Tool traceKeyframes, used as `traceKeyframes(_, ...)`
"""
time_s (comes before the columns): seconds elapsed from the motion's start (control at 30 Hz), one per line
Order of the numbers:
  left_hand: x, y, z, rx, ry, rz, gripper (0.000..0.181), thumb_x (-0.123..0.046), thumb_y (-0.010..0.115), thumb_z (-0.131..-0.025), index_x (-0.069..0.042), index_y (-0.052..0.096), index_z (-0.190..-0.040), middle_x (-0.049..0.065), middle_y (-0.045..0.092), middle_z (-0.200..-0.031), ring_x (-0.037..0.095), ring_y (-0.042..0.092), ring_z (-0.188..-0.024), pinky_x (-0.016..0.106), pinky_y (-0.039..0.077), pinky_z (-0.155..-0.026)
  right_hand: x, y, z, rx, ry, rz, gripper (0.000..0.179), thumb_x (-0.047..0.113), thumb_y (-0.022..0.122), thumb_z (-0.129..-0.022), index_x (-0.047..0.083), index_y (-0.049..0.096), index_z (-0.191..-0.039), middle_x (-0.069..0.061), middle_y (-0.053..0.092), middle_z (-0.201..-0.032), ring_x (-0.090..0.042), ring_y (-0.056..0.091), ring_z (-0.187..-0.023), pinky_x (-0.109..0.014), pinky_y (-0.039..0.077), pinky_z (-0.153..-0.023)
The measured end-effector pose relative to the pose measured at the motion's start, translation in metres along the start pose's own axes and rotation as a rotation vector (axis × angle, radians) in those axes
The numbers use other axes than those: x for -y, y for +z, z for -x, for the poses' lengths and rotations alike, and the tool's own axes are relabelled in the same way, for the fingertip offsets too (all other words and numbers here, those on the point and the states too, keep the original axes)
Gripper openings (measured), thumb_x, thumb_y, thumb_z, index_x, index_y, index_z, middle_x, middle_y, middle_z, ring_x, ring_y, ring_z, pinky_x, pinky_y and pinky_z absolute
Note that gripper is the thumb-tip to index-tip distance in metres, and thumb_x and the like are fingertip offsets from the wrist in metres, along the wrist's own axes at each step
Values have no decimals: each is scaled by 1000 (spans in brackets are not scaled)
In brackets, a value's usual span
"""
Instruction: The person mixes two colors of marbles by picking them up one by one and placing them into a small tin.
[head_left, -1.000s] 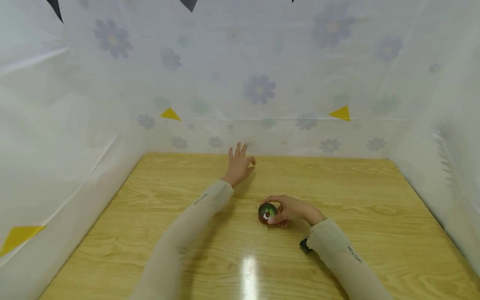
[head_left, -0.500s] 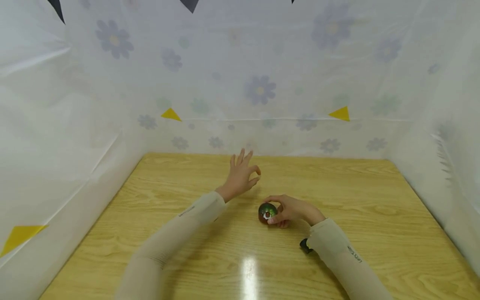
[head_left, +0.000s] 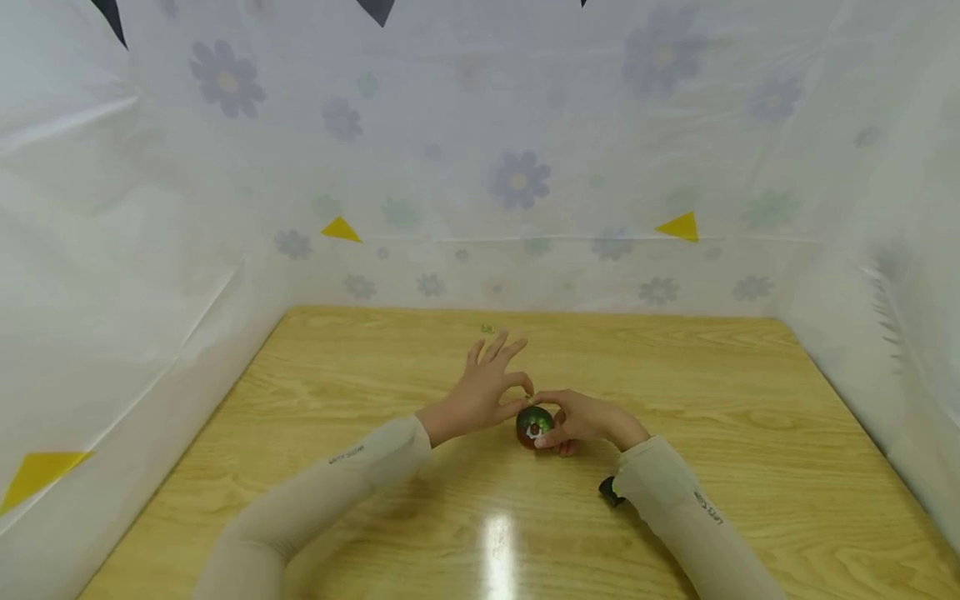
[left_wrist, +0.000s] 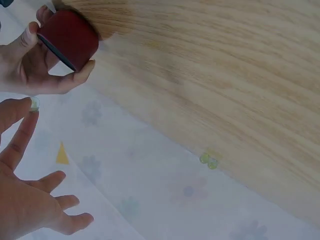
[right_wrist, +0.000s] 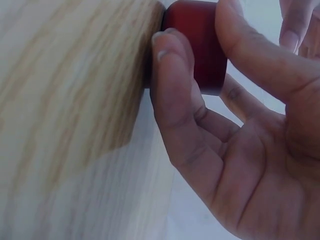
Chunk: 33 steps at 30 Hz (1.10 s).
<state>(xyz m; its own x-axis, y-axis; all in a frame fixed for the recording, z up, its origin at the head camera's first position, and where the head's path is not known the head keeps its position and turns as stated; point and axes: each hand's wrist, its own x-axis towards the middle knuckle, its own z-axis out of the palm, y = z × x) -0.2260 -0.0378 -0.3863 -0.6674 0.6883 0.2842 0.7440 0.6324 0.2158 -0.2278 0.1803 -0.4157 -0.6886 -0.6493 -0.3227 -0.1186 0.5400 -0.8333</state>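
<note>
My right hand (head_left: 592, 417) grips a small dark red cylinder (left_wrist: 71, 40) around its side, on the table. From above, its round top (head_left: 534, 419) looks dark green and glossy, with a white and red mark. Between thumb and forefinger, my left hand (head_left: 476, 396) pinches a clear greenish marble (left_wrist: 34, 104); its other fingers are spread. That hand is just left of the cylinder's top, close to the right fingertips. Two more greenish marbles (left_wrist: 208, 161) lie side by side near the table's back edge. The right palm hides part of the cylinder.
The wood-grained table (head_left: 675, 375) meets a white flowered sheet (head_left: 450, 183) at the back, with white sheets at both sides. Yellow triangles (head_left: 678, 227) mark the sheets. A small black item (head_left: 611, 492) shows beside the right sleeve.
My left hand has come from the back edge toward me and to the right, up to the cylinder. The marbles it covered at the back now show. The right hand has stayed put.
</note>
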Motion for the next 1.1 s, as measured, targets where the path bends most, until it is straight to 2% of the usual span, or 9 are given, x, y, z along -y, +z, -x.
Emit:
traceKeyframes(0.17, -5, 4, 5, 29, 32, -9, 12, -28, 73, -87, -22, 69, -98, 16, 31, -153, 40, 10, -145, 65, 12, -109, 0, 1, 0, 8, -9, -2, 76, 15, 71, -88, 2, 29, -150, -14, 65, -71, -29, 66, -60, -40, 56, -60)
traceKeyframes(0.37, -7, 7, 7, 53, 30, 32, 14, -26, 73, -87, -20, 70, -99, 16, 30, -153, 40, 10, -145, 65, 11, -110, -1, 0, 0, 11, -14, -5, 73, 18, 72, -87, 3, 33, -148, -14, 66, -72, -30, 66, -61, -40, 56, -61)
traceKeyframes(0.67, -2, 9, 4, 25, 4, 58, 15, -24, 72, -88, -19, 69, -102, 17, 33, -151, 41, 15, -143, 66, 11, -109, -1, 2, 1, 9, -2, 1, 77, 17, 72, -87, 4, 29, -150, -14, 65, -71, -29, 66, -61, -39, 56, -61)
traceKeyframes(0.87, 16, 12, -3, 3, -44, 72, 17, -21, 72, -88, -15, 69, -103, 18, 33, -151, 42, 19, -142, 66, 11, -109, 0, 2, 2, -5, -2, 4, 69, 16, 72, -87, 5, 37, -146, -13, 65, -71, -28, 66, -62, -40, 56, -60)
traceKeyframes(1.1, 53, 6, -16, -49, -131, 43, 18, -19, 70, -90, -12, 69, -106, 21, 36, -148, 44, 22, -140, 66, 12, -108, 2, 2, 2, -14, 12, 5, 71, 16, 72, -87, 3, 36, -146, -13, 65, -70, -28, 65, -61, -39, 56, -60)
